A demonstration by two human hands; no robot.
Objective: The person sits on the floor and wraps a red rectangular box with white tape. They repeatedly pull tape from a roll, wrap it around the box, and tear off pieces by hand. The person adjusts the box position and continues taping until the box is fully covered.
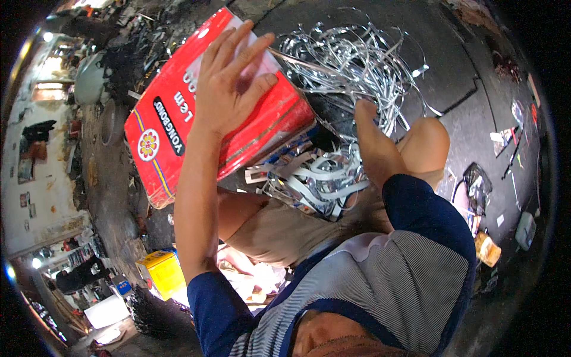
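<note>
A large red rectangular tin [238,152], scuffed along its edges, sits tilted before me at the left. My left hand [229,83] lies on it with the fingers spread flat over a pale patch. Right of the tin, a tangled heap of shiny silver strips [351,59] spreads over the dark floor. My right hand [365,110] is at the near edge of that heap, its fingers hidden from view. Between my legs lies another bundle of wider silver-white strips [324,181], partly behind the tin.
A yellow box [163,273] stands beside my left elbow, near pale crumpled material [253,276]. To the right lie a black plastic bag [477,184], an orange-brown package [486,250] and a pale rounded object [526,231]. Clutter lines the wall at far left.
</note>
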